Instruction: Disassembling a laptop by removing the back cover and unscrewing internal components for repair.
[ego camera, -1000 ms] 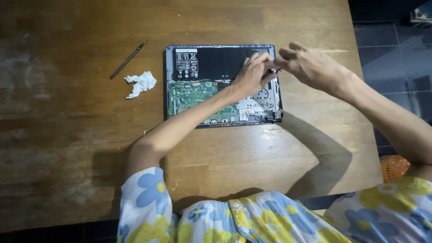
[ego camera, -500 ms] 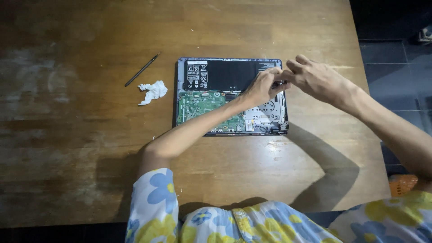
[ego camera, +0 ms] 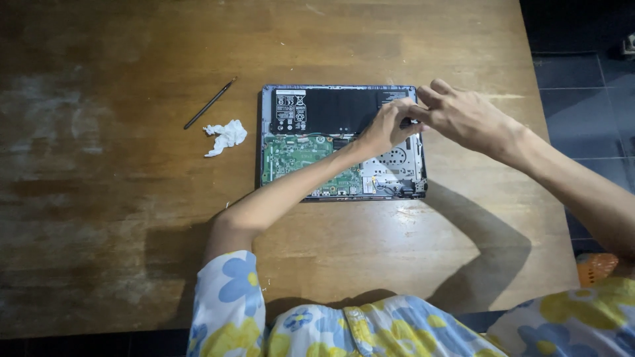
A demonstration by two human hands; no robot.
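Head view, looking down: nearest lies the flowered sleeve (ego camera: 225, 297) of the person's own left arm, whose forearm runs up and to the right across the table (ego camera: 99, 198); beyond it sits the opened laptop (ego camera: 340, 142), bottom cover off, its long axis running left to right, the green circuit board (ego camera: 294, 155) on the near left and the black battery (ego camera: 331, 109) along the far edge. The left hand (ego camera: 383, 129) rests over the right half of the laptop, fingers drawn narrow around a small dark part (ego camera: 405, 121) near the far right corner; what that part is I cannot tell; the right hand (ego camera: 463, 116) comes in from the right side, its fingertips meeting the left hand's at the same spot, pinched close, though whether it grips anything cannot be seen. Both hands are equally near that corner, which lies straight under the fingers. Further left, well apart from the laptop, lie a crumpled white tissue (ego camera: 226, 135) and, just beyond it, a thin dark tool (ego camera: 210, 103) slanting up to the right.
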